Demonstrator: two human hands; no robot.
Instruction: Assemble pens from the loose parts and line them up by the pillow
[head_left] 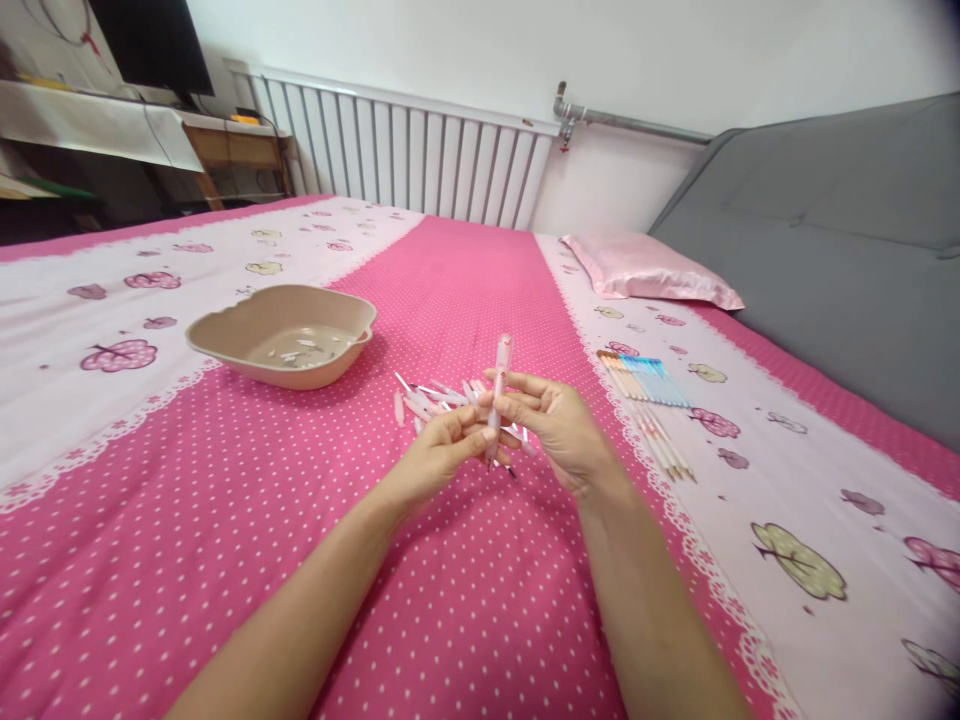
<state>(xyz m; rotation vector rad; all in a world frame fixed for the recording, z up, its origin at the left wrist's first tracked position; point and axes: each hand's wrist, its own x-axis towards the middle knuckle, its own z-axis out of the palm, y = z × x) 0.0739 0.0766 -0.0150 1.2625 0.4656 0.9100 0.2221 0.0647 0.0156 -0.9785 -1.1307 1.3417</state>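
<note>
Between my two hands a pale pink, see-through pen [504,352] stands nearly upright above the bed. My left hand [444,448] pinches its lower part with thumb and fingers. Higher up on the barrel, the thumb and fingers of my right hand [559,425] are closed on it. Just behind and beneath the hands lies a loose pile of pen parts [427,400], pink, white and clear, with some thin dark-tipped pieces. My fingers cover part of this pile and the middle of the pen.
A beige plastic basin [281,372] with small white pieces inside sits to the left. On the right lie a row of orange-to-blue pens [645,380] and several white pens [664,445]. Farther back are a pink pillow [649,268], a grey headboard [832,220] and a white radiator [405,145].
</note>
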